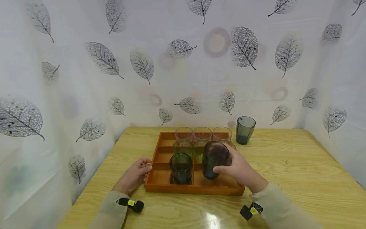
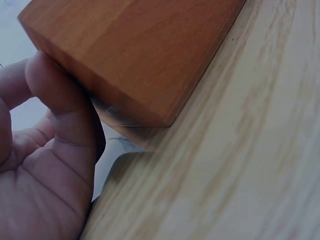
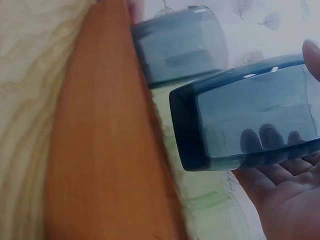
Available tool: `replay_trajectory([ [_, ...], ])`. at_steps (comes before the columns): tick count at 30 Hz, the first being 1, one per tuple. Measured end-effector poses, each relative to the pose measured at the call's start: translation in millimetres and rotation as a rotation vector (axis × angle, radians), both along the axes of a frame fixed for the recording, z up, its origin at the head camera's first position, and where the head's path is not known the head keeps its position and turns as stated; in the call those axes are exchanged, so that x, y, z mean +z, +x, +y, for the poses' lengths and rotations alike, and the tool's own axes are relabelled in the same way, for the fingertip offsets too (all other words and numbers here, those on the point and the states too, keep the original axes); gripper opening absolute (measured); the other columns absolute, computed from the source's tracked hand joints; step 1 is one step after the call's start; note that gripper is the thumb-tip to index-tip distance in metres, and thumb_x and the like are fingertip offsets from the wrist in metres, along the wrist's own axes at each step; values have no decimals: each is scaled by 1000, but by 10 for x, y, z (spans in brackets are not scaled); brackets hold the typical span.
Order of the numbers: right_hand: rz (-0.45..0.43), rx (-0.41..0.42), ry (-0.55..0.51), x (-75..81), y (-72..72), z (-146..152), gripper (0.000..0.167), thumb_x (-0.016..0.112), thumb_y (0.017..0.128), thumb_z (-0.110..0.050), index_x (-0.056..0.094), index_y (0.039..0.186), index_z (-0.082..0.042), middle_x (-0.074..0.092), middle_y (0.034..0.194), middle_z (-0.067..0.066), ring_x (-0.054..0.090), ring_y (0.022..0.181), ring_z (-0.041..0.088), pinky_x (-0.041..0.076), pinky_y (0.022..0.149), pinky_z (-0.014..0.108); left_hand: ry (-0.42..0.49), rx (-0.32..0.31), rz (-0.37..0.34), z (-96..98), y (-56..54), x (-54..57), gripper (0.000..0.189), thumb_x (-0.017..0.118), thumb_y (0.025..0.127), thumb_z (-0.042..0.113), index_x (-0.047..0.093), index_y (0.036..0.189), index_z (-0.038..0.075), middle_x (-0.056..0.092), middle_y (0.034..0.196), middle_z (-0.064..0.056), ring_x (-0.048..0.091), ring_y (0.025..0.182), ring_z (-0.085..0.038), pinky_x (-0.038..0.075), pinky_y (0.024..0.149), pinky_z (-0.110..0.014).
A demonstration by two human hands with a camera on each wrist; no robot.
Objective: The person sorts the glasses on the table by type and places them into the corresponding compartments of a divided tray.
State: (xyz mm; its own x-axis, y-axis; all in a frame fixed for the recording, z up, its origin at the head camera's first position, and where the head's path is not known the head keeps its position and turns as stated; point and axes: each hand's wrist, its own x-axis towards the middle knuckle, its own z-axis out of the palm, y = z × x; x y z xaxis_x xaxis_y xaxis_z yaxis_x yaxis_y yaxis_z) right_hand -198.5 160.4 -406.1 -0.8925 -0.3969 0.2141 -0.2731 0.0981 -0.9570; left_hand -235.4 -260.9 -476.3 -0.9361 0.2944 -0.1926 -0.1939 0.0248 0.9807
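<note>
A dark grey-blue glass [image 1: 211,163], also large in the right wrist view [image 3: 250,115], is gripped by my right hand [image 1: 239,167], thumb on the near side and fingers behind. It is slightly tilted over the front right part of a divided wooden tray [image 1: 194,190]. To its left another dark glass [image 1: 181,170] stands upright in the front left compartment. My left hand [image 1: 134,175] holds the tray's left edge near the front corner, its bent fingers against the side wall in the left wrist view [image 2: 65,115].
Behind stand green glasses [image 1: 198,154], partly hidden by the held glass, and a back row of clear pinkish glasses [image 1: 184,136]. One more dark glass [image 1: 245,130] stands on the wooden table [image 1: 286,171], right of the tray. A leaf-patterned curtain [image 1: 183,82] encloses the table's back and sides.
</note>
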Motion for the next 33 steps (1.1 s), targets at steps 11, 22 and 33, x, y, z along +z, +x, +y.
replay_trajectory([
  [11, -22, -12, 88, -168, 29, -198, 75, 86, 83, -21, 45, 145, -20, 55, 137, 8, 61, 118, 27, 52, 92, 37, 9, -8, 4, 0, -10, -12, 30, 58, 104, 14, 42, 127, 5, 54, 94, -2, 48, 68, -12, 44, 59, -24],
  [22, -61, 23, 151, -304, 0, -263, 71, 83, 86, -29, 43, 145, -21, 57, 135, 5, 61, 117, 22, 50, 94, 42, 5, -26, 15, -4, -9, -16, 28, 57, 105, 14, 42, 127, 5, 53, 94, -1, 47, 68, -12, 44, 60, -24],
  [33, -40, 21, 221, -336, -9, -267, 75, 82, 87, -37, 42, 148, -22, 55, 139, 3, 58, 123, 22, 46, 98, 49, 13, -25, 21, -3, -13, -19, 26, 57, 105, 13, 42, 126, 7, 53, 93, -1, 47, 67, -11, 44, 59, -24],
])
